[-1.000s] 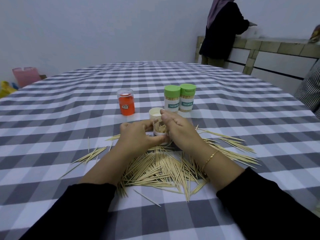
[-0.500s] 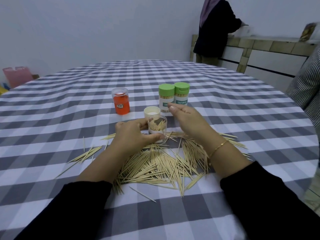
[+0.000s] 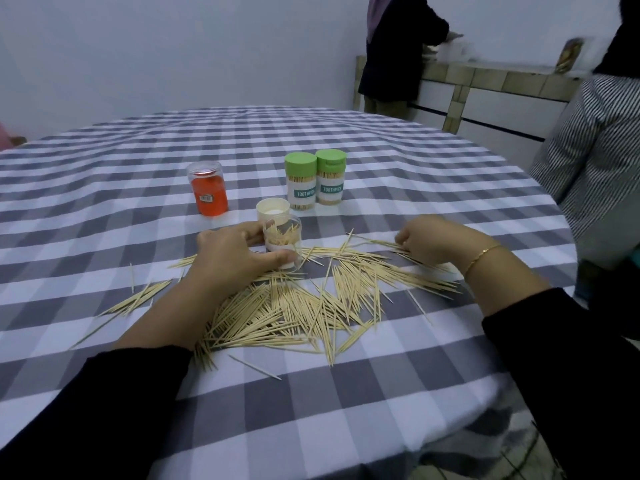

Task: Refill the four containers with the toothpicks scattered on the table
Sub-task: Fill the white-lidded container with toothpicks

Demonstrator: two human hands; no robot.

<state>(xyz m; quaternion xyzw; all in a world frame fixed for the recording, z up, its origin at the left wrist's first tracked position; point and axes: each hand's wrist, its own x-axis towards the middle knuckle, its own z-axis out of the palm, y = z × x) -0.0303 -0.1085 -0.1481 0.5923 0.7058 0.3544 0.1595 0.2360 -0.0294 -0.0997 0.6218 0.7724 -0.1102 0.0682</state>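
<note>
Few toothpicks [image 3: 281, 237] fill the jar [image 3: 282, 245] in left grip [image 3: 235, 254].

Two green-capped containers [image 3: 300, 181] [image 3: 330, 176], one orange container [image 3: 209, 188], one clear open container [image 3: 282, 242], one cream lid [image 3: 273, 210], toothpicks [image 3: 294, 306] beyond counting.

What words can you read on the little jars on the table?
"TOOTHPICK": teal band on the left green-lidded jar.
"TOOTHPICK": teal band on the right green-lidded jar.
Orange jar: a small dark sticker, too small to read.
Clear jar held by the left hand: no words visible.
</note>
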